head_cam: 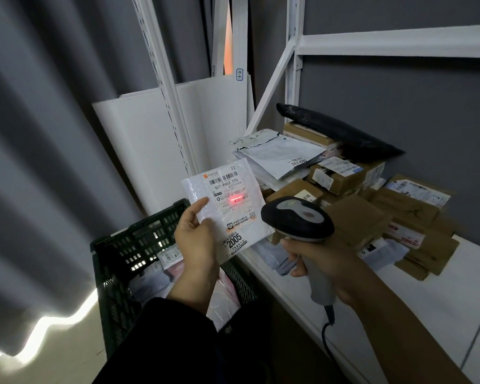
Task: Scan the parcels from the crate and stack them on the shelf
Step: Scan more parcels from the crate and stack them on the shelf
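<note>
left hand [197, 239] pinches parcel [227, 209] above crate [110, 275] | right hand [327, 263] grips scanner [297, 220] beside it

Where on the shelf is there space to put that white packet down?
The bare white shelf board near you, between the brown boxes and the front edge, right of the scanner, is free. The white packet probably fits there. The far corner is crowded: boxes and mailers heaped up, a black bag on top.

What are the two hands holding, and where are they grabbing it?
The left hand pinches the white parcel at its lower left edge, thumb on the front. The right hand grips the scanner round its grey handle.
</note>
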